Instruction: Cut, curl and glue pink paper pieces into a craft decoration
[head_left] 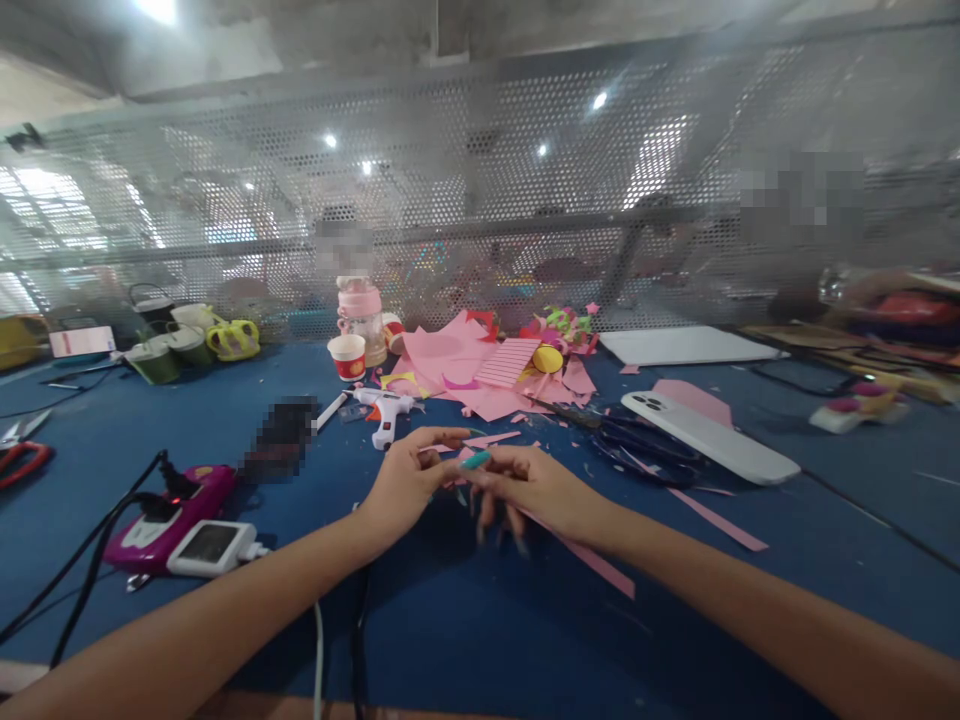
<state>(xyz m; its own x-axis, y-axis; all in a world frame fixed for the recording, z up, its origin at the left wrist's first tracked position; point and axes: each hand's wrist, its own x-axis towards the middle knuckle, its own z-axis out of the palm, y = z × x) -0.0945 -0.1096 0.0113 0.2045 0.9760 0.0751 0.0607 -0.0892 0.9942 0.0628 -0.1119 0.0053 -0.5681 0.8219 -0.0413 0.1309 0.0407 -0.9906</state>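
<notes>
Both hands meet low over the blue table. My left hand [397, 490] is closed in a pinch, thumb and fingers together at the end of a pink paper strip [600, 572]. Against it, my right hand [551, 490] pinches the same strip near the left fingertips; its lower fingers are blurred by motion. From under the right hand the strip's tail runs down to the right. A teal nail shows where the fingertips touch, and the exact bit of paper between them is mostly hidden. Just beyond the left hand lies a white glue gun [386, 410].
Pink paper sheets and scraps [442, 355] are heaped behind the hands. Dark-handled scissors [637, 440] and a white phone [712, 437] lie to the right. A magenta power strip [169, 515] with cords sits left. A paper cup [347, 357] stands by a pink-lidded bottle [362, 315].
</notes>
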